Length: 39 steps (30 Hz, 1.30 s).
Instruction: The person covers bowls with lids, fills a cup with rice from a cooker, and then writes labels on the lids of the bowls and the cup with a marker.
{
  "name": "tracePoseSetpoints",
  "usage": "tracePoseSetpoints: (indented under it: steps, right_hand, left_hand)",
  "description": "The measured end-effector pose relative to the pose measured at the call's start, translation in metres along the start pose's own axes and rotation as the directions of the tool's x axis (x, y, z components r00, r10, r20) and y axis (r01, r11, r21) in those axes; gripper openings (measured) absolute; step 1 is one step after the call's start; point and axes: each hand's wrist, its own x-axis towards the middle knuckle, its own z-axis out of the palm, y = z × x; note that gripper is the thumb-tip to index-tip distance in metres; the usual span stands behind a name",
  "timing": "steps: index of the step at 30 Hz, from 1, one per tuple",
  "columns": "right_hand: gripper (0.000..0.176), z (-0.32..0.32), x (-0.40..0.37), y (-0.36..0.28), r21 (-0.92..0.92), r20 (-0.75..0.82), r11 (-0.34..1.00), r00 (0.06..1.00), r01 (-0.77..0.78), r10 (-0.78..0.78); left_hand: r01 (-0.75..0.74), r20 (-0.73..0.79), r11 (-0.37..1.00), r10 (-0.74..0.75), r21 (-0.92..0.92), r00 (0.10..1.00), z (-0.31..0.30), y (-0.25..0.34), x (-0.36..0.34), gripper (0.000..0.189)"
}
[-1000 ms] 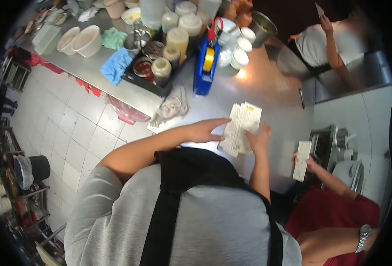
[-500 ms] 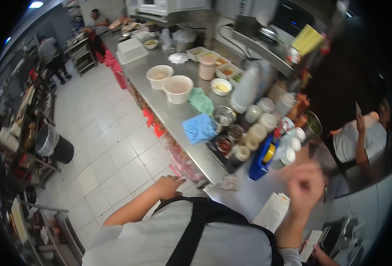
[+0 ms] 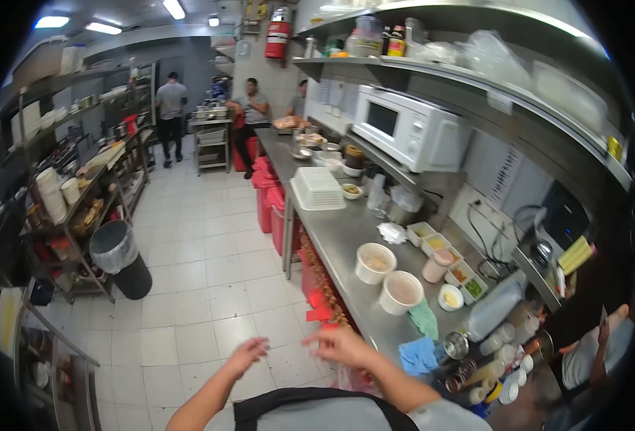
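My left hand [image 3: 248,355] is raised over the tiled floor in front of my body, fingers apart and nothing in it. Beside it, my right hand [image 3: 340,345] hangs near the edge of the steel counter [image 3: 357,305], its fingers loosely spread and holding nothing. Nearest to the right hand on the counter are two white tubs, one [image 3: 402,292] in front of the other [image 3: 376,263]. A green cloth [image 3: 424,318] and a blue cloth [image 3: 419,355] lie just past them.
Squeeze bottles [image 3: 504,355] crowd the counter's near end. Farther along stand a white basket [image 3: 319,189] and a microwave [image 3: 407,129]. Red bins [image 3: 263,194] line the counter's side. A black trash bin [image 3: 122,258] stands left. Several people are in view, one standing [image 3: 171,104] at the back.
My view has swung up and left, showing the shelves and far room. My right hand has moved from the counter's near end to beside my left hand, which is now raised.
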Motion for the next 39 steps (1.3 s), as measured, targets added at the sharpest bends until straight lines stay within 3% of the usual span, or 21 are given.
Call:
tracePoseSetpoints:
  steps: [1, 4, 5, 6, 9, 11, 12, 15, 18, 20, 21, 22, 23, 24, 25, 28, 31, 34, 37, 38, 39]
  right_hand:
    - [0.028, -0.012, 0.035, -0.006, -0.084, -0.072, 0.987, 0.987, 0.14, -0.146]
    - [0.026, -0.036, 0.14, -0.036, -0.085, -0.104, 0.977, 0.974, 0.195, -0.203]
    - [0.027, -0.041, 0.173, -0.054, -0.143, -0.116, 0.936, 0.934, 0.322, -0.339]
    - [0.028, -0.041, 0.205, -0.07, -0.122, -0.105, 0.94, 0.938, 0.319, -0.331]
    - [0.031, -0.029, 0.293, -0.114, -0.172, -0.073, 0.867, 0.872, 0.468, -0.485]
    - [0.031, -0.011, 0.352, -0.135, -0.133, -0.061, 0.776, 0.777, 0.616, -0.627]
    - [0.03, -0.002, 0.382, -0.15, -0.088, -0.06, 0.738, 0.736, 0.669, -0.674]
    - [0.026, 0.05, 0.487, -0.209, 0.011, 0.1, 0.667, 0.663, 0.745, -0.742]
    - [0.023, 0.126, 0.564, -0.313, 0.027, 0.234, 0.328, 0.313, 0.944, -0.921]
    - [0.024, 0.179, 0.583, -0.393, 0.149, 0.322, 0.201, 0.144, 0.968, -0.936]
    - [0.028, 0.203, 0.586, -0.434, 0.176, 0.408, 0.12, 0.038, 0.977, -0.912]
    - [0.031, 0.227, 0.587, -0.47, 0.207, 0.487, 0.048, -0.06, 0.977, -0.871]
    - [0.036, 0.251, 0.589, -0.505, 0.161, 0.603, -0.006, -0.103, 0.987, -0.791]
    - [0.041, 0.277, 0.588, -0.534, 0.124, 0.712, -0.058, -0.129, 0.991, -0.69]
    - [0.047, 0.3, 0.583, -0.563, 0.069, 0.806, -0.093, -0.111, 0.993, -0.581]
    - [0.048, 0.364, 0.582, -0.635, 0.051, 0.893, -0.296, -0.176, 0.954, -0.414]
    - [0.051, 0.408, 0.59, -0.705, -0.038, 0.874, -0.383, -0.155, 0.923, -0.46]
    - [0.05, 0.443, 0.613, -0.766, -0.055, 0.795, -0.366, -0.181, 0.929, -0.579]
    - [0.051, 0.46, 0.638, -0.824, -0.014, 0.719, -0.28, -0.185, 0.96, -0.67]
    - [0.055, 0.481, 0.667, -0.847, 0.028, 0.619, -0.41, -0.338, 0.912, -0.709]
    - [0.055, 0.484, 0.676, -0.866, -0.001, 0.588, -0.38, -0.307, 0.925, -0.748]
  left_hand:
    - [-0.033, -0.122, 0.996, 0.023, -0.081, 0.992, -0.025, 0.026, -0.008, 0.038]
    - [-0.172, -0.346, 0.979, 0.125, -0.108, 0.93, -0.111, 0.054, -0.047, 0.039]
    - [-0.143, -0.405, 0.987, 0.102, -0.072, 0.908, -0.143, 0.052, -0.065, 0.041]
    - [-0.103, -0.462, 0.994, 0.07, -0.047, 0.884, -0.176, 0.036, -0.083, 0.042]
    - [0.21, -0.794, 0.978, -0.122, 0.007, 0.596, -0.264, -0.071, -0.151, 0.042]
    - [0.18, -0.862, 0.924, -0.38, -0.338, 0.334, -0.271, -0.11, -0.202, 0.045]
    - [0.119, -0.853, 0.878, -0.479, -0.463, 0.21, -0.278, -0.116, -0.226, 0.047]
    - [-0.123, -0.818, 0.819, -0.523, -0.56, 0.239, -0.276, -0.144, -0.249, 0.049]
    - [-0.256, -0.831, 0.794, -0.499, -0.552, 0.245, -0.275, -0.163, -0.255, 0.048]
    - [-0.328, -0.821, 0.761, -0.561, -0.56, 0.102, -0.26, -0.223, -0.27, 0.047]
    - [-0.047, -0.843, 0.846, -0.532, -0.53, -0.081, -0.244, -0.239, -0.284, 0.045]
    - [0.482, -0.964, 0.836, -0.223, -0.264, -0.142, -0.227, -0.36, -0.298, 0.046]
    - [0.294, -0.813, 0.766, -0.577, -0.572, -0.079, -0.202, -0.349, -0.322, 0.053]
    - [0.703, -0.54, 0.335, -0.837, -0.627, -0.083, -0.188, -0.364, -0.334, 0.059]
    - [0.712, -0.397, 0.2, -0.91, -0.673, -0.12, -0.174, -0.371, -0.35, 0.056]
    - [0.527, -0.313, 0.142, -0.916, -0.838, -0.251, -0.177, -0.382, -0.404, 0.046]
    - [0.479, -0.393, 0.192, -0.844, -0.856, -0.364, -0.232, -0.387, -0.452, 0.037]
    - [0.58, -0.657, 0.339, -0.547, -0.741, -0.519, -0.34, -0.391, -0.494, 0.03]
    - [0.147, -0.695, 0.7, -0.617, -0.699, -0.368, -0.451, -0.319, -0.526, 0.058]
    - [0.094, -0.73, 0.753, -0.587, -0.651, -0.35, -0.48, -0.274, -0.53, 0.07]
    - [0.091, -0.752, 0.788, -0.537, -0.609, -0.382, -0.504, -0.25, -0.544, 0.072]
